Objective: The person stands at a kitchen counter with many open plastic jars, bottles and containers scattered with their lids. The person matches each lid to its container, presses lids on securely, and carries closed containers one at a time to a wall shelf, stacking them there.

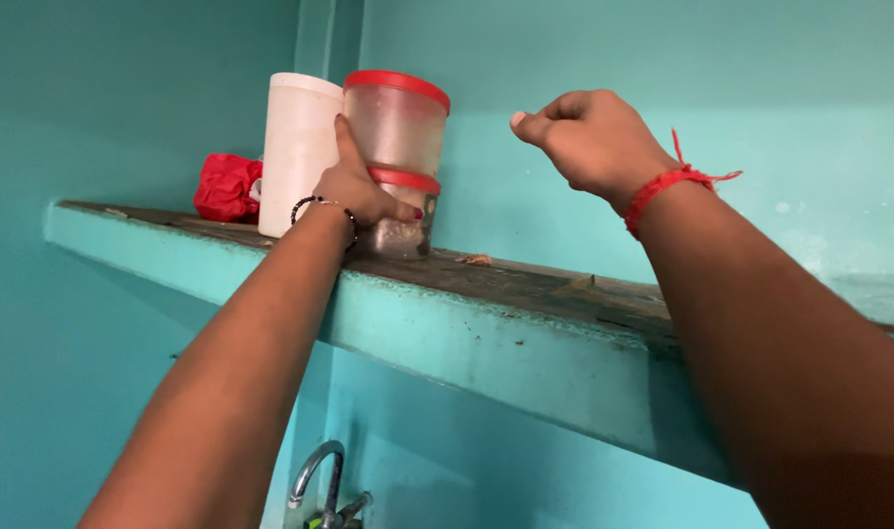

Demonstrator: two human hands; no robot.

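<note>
Left hand (354,191) wrapped round lower clear jar (400,230) w/ red lid, 2nd jar (396,122) stacked on top; prob light, smooth plastic, tippy. Right hand (589,137) loosely fisted, empty, above shelf (525,284).

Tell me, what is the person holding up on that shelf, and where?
The left hand grips the lower clear jar around its side, under the stacked jar. The right hand holds nothing visible.

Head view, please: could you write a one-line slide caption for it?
Left hand grasps stacked red-lidded jars on a teal shelf; the right hand hovers loosely closed, empty.
</note>
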